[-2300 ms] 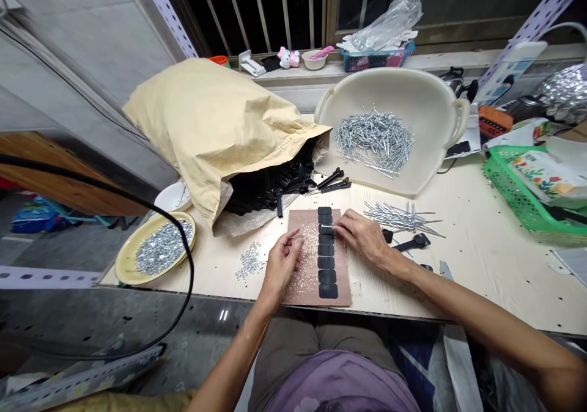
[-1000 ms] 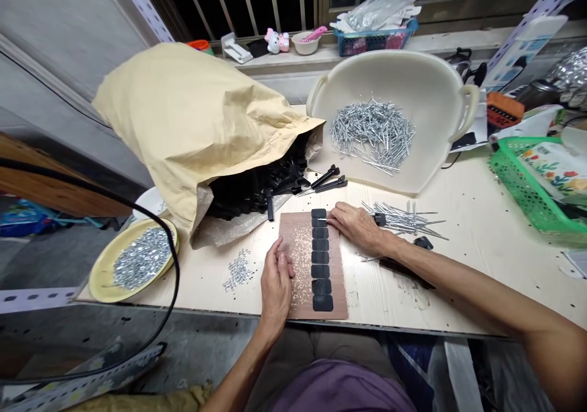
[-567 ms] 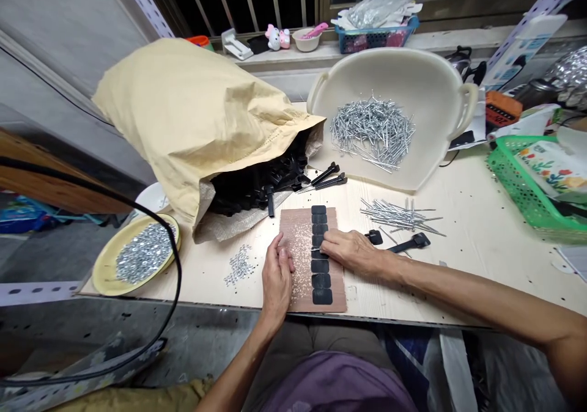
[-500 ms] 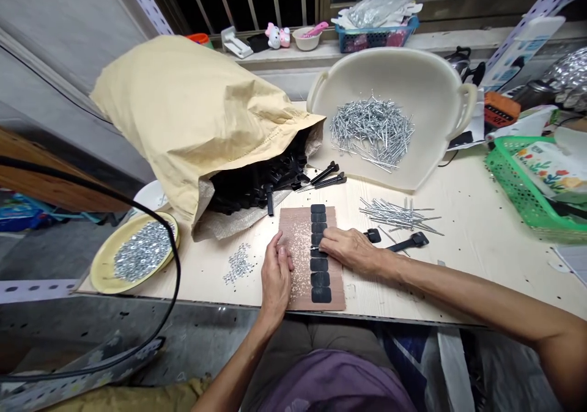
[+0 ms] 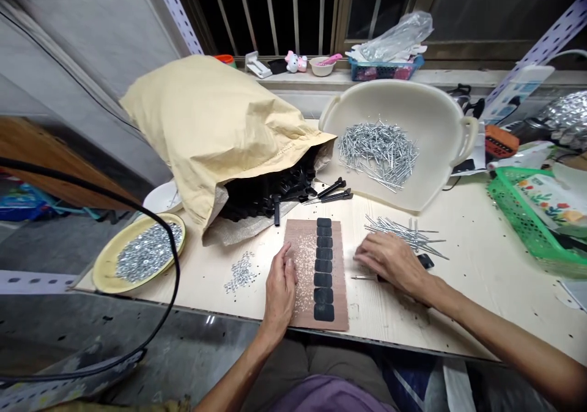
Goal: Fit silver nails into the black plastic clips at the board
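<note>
A brown board (image 5: pixel 298 248) lies at the table's near edge, with a column of black pads (image 5: pixel 323 265) down its middle and tiny silver bits scattered on its left half. My left hand (image 5: pixel 280 283) rests on the board's left edge, fingers stretched forward with nothing in them. To the right of the board, my right hand (image 5: pixel 389 262) is palm down on the table with its fingers curled over a black plastic part (image 5: pixel 426 260). A thin metal pin (image 5: pixel 361 277) sticks out to the left from under that hand. Loose nails (image 5: pixel 403 231) lie just beyond it.
A tan paper sack (image 5: pixel 215 118) spills black parts (image 5: pixel 270 192) behind the board. A tilted cream tub (image 5: pixel 413 106) holds many nails. At the left stand a yellow plate (image 5: pixel 103 259) of silver washers, a small washer pile (image 5: pixel 241 271) and a black cable (image 5: pixel 172 265). A green basket (image 5: pixel 518 210) sits at the right.
My right hand has left the column of pads and moved right onto the table, over the black part. My left hand stays at the board's left edge.
</note>
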A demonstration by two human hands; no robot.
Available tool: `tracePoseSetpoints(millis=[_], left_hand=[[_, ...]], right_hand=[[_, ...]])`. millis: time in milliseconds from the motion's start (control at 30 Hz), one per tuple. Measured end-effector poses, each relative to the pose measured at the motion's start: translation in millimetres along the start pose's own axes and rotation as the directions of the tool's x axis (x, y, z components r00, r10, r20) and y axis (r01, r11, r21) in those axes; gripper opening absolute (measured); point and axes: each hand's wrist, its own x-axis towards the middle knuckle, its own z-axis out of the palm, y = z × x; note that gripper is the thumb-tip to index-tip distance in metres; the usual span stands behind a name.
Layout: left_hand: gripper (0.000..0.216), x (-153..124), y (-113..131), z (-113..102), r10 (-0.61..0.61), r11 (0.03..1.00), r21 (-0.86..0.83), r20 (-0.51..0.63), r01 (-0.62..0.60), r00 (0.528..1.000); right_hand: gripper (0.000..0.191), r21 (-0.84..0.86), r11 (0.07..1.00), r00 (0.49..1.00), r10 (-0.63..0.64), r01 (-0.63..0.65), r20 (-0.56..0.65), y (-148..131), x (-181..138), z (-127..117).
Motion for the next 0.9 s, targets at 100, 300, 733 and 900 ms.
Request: tracePoseSetpoints(millis=[100, 300, 733, 900], left_hand=[[0.039, -1.3, -1.2, -4.2, 0.014, 1.0, -0.002, -0.015, -0.014, 1.0], [0.026, 2.1, -16.1, -63.0, 0.21, 0.944, 0.303, -0.241, -0.132, 0.948], [0.021, 46.5, -43.4, -86.8, 0.308, 0.529, 0.793, 0.152, -0.302, 0.939], [0.018, 51.3, -37.1, -90.8, 0.298, 0.581, 0.734, 0.209, -0.351, 0.931]], right_hand=[[0.029, -0.12, 0.993, 0.993, -0.021, 0.007, -0.116, 20.2, 55.6, 10.6], [0.025, -0.356, 0.931, 0.984, -0.135, 0.087, -0.114, 47.6, 141.4, 61.2], [0.027, -0.263, 0.955, 0.984, -0.16, 0.134, -0.077, 55.7, 140.2, 64.9], [0.028, -0.079, 0.991, 0.966, -0.126, 0.111, -0.228, 20.5, 113.2, 33.3]])
